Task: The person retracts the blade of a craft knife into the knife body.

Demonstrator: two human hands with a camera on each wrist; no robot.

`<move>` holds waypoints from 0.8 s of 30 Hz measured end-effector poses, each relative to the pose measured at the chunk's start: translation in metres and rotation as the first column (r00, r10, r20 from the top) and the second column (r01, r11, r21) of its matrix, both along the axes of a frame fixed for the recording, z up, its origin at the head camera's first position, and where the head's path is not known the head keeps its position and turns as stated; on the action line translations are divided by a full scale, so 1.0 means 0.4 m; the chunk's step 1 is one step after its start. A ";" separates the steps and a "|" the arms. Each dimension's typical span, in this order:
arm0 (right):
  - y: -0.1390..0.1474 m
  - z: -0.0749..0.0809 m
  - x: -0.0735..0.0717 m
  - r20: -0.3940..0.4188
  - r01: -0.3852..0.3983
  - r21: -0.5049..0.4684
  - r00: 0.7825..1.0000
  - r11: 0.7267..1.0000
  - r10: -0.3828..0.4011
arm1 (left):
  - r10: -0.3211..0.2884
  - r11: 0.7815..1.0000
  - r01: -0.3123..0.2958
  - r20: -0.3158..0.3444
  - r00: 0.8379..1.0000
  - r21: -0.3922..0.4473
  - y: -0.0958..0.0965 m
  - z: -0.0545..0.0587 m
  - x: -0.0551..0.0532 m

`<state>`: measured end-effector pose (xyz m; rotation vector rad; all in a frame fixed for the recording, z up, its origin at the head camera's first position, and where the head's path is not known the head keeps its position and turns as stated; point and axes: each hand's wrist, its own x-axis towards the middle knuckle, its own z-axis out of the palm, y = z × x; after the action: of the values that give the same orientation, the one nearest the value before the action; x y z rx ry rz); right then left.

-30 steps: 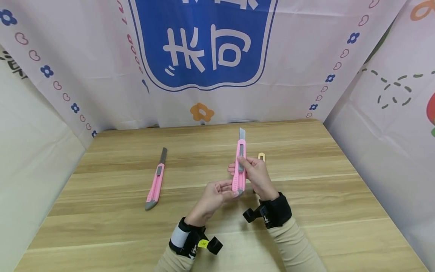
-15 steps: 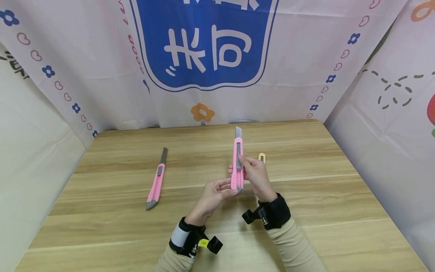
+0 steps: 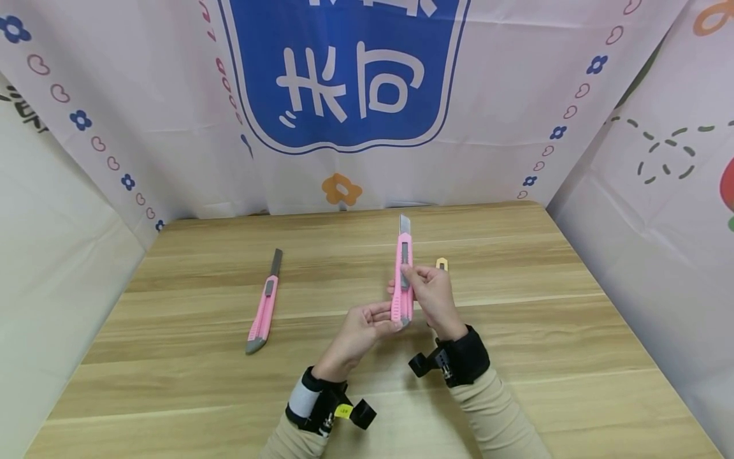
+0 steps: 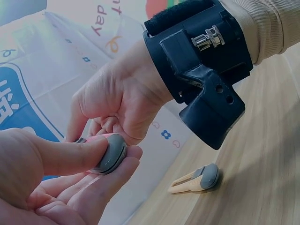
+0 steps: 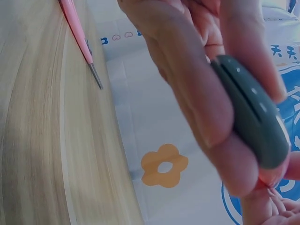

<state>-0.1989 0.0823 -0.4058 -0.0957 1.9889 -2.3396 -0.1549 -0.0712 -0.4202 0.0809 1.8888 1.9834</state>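
Note:
A pink utility knife (image 3: 403, 245) is held up above the table in the head view, its short length of blade pointing away from me. My left hand (image 3: 358, 335) pinches its grey end cap (image 4: 112, 153) between thumb and fingers. My right hand (image 3: 432, 296) grips the body from the right, the thumb lying on the grey slider. In the right wrist view, fingers (image 5: 201, 84) wrap the grey cap and hide most of the pink handle. A second pink utility knife (image 3: 264, 312), blade extended, lies on the table to the left.
A yellow utility knife (image 4: 190, 183) lies on the wooden table (image 3: 172, 382), mostly hidden behind my right hand in the head view. A printed white cloth (image 3: 493, 127) hangs along the table's back edge, with more cloth at both sides.
The held knife has shifted slightly left since one second ago, both hands keeping hold of it. My right thumb moved a little up the body, then back down. The other knives stayed put.

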 end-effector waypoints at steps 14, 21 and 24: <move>0.004 -0.002 0.000 0.019 -0.043 0.001 0.999 0.999 0.043 | 0.005 1.000 -0.005 0.009 1.000 0.005 -0.001 0.002 -0.001; 0.005 0.001 0.002 0.026 -0.051 -0.001 0.998 0.999 0.051 | 0.008 1.000 -0.008 0.011 1.000 0.012 -0.001 0.000 -0.001; 0.006 0.003 0.001 0.028 -0.053 0.001 0.998 0.999 0.053 | 0.004 1.000 -0.004 0.009 1.000 0.017 -0.002 -0.001 -0.001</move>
<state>-0.1983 0.0845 -0.4047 -0.1131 1.9508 -2.2943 -0.1552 -0.0719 -0.4207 0.0728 1.8685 1.9996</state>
